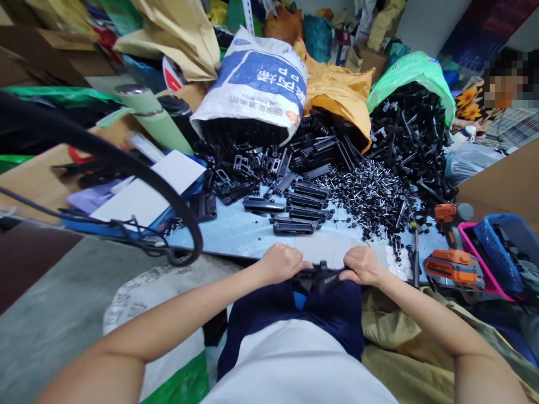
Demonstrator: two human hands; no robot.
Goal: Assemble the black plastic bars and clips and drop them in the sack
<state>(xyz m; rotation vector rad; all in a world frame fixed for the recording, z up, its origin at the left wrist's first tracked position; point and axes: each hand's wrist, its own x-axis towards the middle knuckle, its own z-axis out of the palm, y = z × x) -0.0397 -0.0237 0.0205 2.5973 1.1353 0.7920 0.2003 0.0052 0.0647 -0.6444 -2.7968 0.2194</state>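
Both hands grip a black plastic part [322, 274] at the table's front edge, above my lap. My left hand [283, 262] is closed on its left end, thumb pointing inward. My right hand [362, 266] is closed on its right end. The part is slightly blurred and its exact kind cannot be made out. Just beyond my hands, several long black plastic assemblies [297, 224] lie in a stack on the blue table top [252, 235]. Behind them spreads a heap of small black pieces with metal pins [370, 193].
A white sack [256, 84], an orange sack [341, 84] and a green sack [415, 76] spill black parts. An orange cordless drill [455, 247] and a blue basket [509, 247] stand right. A thick black cable [168, 191] arches at left. Another person sits at far right.
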